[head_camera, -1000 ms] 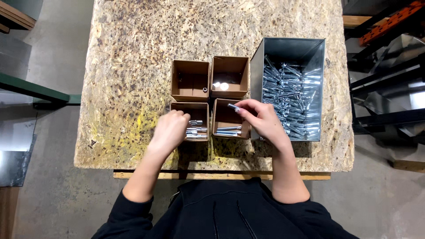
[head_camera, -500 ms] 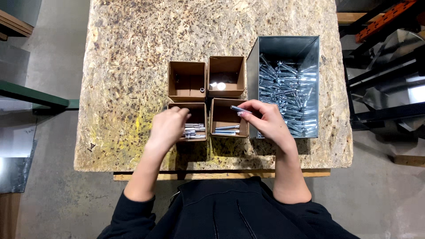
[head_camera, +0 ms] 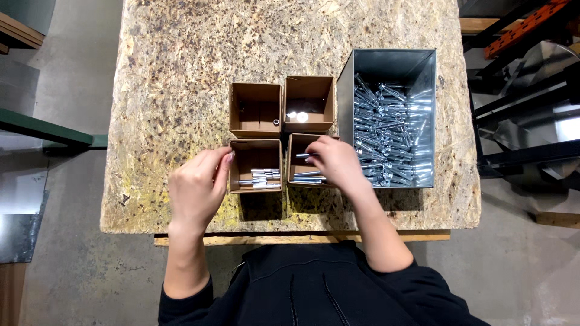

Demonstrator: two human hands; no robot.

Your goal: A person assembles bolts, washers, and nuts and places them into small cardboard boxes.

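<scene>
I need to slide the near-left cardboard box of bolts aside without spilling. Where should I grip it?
Grip the near-left box by its two side walls, coming from above: its top is open, it sits upright, and the left hand already rests at its left wall. Its right wall sits close against the neighbouring box.

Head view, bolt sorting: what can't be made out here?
- Right hand: it covers much of the near right cardboard box; the bolt at its fingertips shows only one end, so the grip is unclear.
- Far cardboard boxes: small items inside are too tiny to identify.
- Metal bin: bolts are piled up, lower layers hidden.
- Left hand: palm side faces away; contact with the near left box is uncertain.
</scene>
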